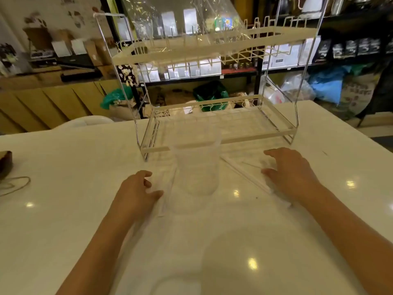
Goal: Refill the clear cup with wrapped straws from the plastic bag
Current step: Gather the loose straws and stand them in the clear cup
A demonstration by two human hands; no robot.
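A clear cup (196,167) stands upright on the white table (63,209), in front of the rack; it looks empty. Left of it lies a flat bundle of wrapped straws (164,188). My left hand (138,192) rests at that bundle's near end, thumb and fingers touching it. More wrapped straws in clear plastic (248,173) lie right of the cup. My right hand (291,173) hovers over them, fingers spread, palm down. The image is blurred, so I cannot tell the bag's edges.
A two-tier wire dish rack (217,133) stands just behind the cup, with a clear plastic sheet (180,18) draped on its top tier. A cord (14,184) and a dark object (5,165) lie at the table's left edge. Shelves and bags fill the background.
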